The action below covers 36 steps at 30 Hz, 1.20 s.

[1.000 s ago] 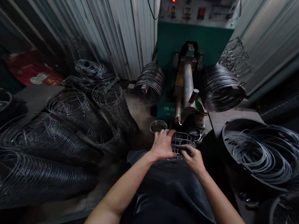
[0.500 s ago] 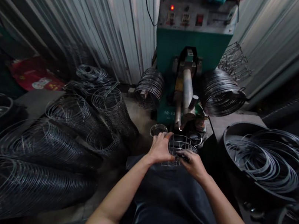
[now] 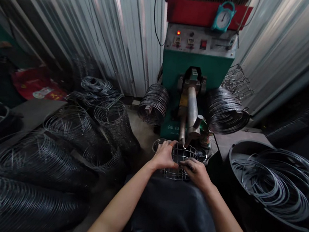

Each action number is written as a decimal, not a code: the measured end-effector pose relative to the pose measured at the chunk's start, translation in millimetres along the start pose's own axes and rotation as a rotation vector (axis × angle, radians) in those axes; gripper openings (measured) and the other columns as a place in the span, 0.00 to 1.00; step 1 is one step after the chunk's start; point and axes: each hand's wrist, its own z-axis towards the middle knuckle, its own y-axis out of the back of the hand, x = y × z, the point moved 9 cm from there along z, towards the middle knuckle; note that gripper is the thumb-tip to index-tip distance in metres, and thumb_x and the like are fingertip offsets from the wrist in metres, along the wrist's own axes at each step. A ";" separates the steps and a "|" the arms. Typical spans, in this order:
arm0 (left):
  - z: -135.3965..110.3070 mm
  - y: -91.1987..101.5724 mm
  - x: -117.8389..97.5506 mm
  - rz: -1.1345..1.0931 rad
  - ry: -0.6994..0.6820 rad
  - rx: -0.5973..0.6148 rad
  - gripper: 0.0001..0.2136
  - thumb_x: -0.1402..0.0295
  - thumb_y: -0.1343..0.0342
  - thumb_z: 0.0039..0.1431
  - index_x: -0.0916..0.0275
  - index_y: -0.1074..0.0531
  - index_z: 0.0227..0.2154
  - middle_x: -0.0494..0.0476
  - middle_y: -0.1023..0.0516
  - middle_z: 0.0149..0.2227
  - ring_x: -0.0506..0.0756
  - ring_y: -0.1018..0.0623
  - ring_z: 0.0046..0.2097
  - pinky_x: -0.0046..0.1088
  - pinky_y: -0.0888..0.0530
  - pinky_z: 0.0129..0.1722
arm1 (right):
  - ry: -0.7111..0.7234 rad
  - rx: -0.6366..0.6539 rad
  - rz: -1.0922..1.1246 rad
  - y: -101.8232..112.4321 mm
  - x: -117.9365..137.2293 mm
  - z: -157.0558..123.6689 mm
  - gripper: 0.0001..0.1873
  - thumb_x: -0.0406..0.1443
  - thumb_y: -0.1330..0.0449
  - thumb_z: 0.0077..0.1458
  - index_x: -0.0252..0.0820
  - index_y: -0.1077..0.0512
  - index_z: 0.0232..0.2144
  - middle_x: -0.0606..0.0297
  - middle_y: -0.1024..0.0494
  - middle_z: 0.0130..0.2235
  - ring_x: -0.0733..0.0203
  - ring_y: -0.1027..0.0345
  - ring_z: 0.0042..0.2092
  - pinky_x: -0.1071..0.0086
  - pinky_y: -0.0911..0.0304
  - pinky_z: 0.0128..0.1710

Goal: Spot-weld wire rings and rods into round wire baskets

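Observation:
Between my hands is a round wire basket (image 3: 186,154), directly below the tip of the machine's metal arm (image 3: 193,105). My left hand (image 3: 165,157) curves round its left side, thumb pointing inward and fingers on the far rim. On the near right side, my right hand (image 3: 194,169) has its fingers closed at the wire edge; the fingertips look dark. The basket's top shows a grid of crossing wires. Its underside is partly hidden by my hands. Behind it, the green spot welder (image 3: 170,62) has a lit red lamp on its panel.
Tall stacks of wire rings (image 3: 59,171) crowd the left side. On the right, a black tub (image 3: 231,158) holds loose wire rings. Bundles of rings hang either side of the machine, including a right-hand bundle (image 3: 226,111). A teal clock (image 3: 223,18) hangs on the red panel.
The view has tilted up, showing more of the machine's top. The basket is now closer under the arm's tip, with both hands still on it.

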 end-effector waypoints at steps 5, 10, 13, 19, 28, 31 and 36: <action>12.1 -1.9 4.3 -0.054 0.020 0.009 0.42 0.55 0.34 0.28 0.57 0.41 0.51 0.57 0.34 0.46 0.62 0.34 0.51 0.39 0.36 0.50 | -0.017 -0.022 -0.006 8.1 -1.7 11.5 0.08 0.33 0.46 0.54 0.42 0.26 0.31 0.61 0.23 0.33 0.61 0.28 0.35 0.69 0.34 0.36; 12.9 -2.4 3.9 -0.044 0.023 -0.014 0.42 0.56 0.34 0.29 0.58 0.41 0.52 0.58 0.34 0.46 0.61 0.33 0.50 0.38 0.35 0.50 | -0.056 -0.052 -0.029 6.9 -5.3 7.8 0.08 0.33 0.46 0.54 0.43 0.26 0.31 0.61 0.23 0.34 0.61 0.28 0.36 0.69 0.34 0.37; 19.7 -0.2 5.3 0.013 0.050 -0.024 0.42 0.57 0.35 0.30 0.58 0.42 0.53 0.59 0.35 0.48 0.63 0.34 0.52 0.42 0.36 0.50 | -0.077 -0.091 -0.055 8.0 -11.8 11.3 0.09 0.32 0.47 0.53 0.43 0.26 0.32 0.61 0.23 0.35 0.59 0.28 0.37 0.68 0.34 0.38; 36.5 -3.5 11.0 0.010 0.064 0.004 0.42 0.55 0.35 0.30 0.58 0.43 0.53 0.61 0.34 0.49 0.64 0.34 0.51 0.43 0.35 0.49 | -0.150 -0.186 -0.091 17.1 -17.3 16.4 0.08 0.34 0.45 0.52 0.45 0.27 0.34 0.61 0.24 0.39 0.58 0.29 0.39 0.66 0.35 0.39; 49.9 1.4 18.0 -0.014 0.110 -0.054 0.46 0.54 0.34 0.28 0.60 0.44 0.54 0.63 0.37 0.52 0.65 0.37 0.55 0.45 0.38 0.51 | -0.695 -0.242 0.475 -7.8 -71.9 -82.9 0.15 0.43 0.48 0.52 0.40 0.30 0.36 0.65 0.27 0.26 0.63 0.33 0.26 0.71 0.37 0.22; 55.2 2.1 20.0 -0.041 0.123 -0.042 0.46 0.54 0.34 0.27 0.61 0.44 0.54 0.64 0.37 0.53 0.65 0.38 0.55 0.45 0.38 0.51 | -0.774 -0.263 0.620 -22.6 -86.7 -116.4 0.15 0.42 0.49 0.52 0.41 0.29 0.36 0.64 0.27 0.25 0.61 0.31 0.26 0.70 0.35 0.23; 59.1 0.7 18.1 -0.039 0.126 -0.023 0.46 0.55 0.33 0.28 0.61 0.44 0.55 0.65 0.36 0.53 0.65 0.37 0.55 0.45 0.38 0.51 | -0.786 -0.334 0.600 -30.4 -92.0 -160.0 0.20 0.47 0.49 0.53 0.41 0.28 0.42 0.57 0.23 0.36 0.55 0.28 0.38 0.60 0.31 0.40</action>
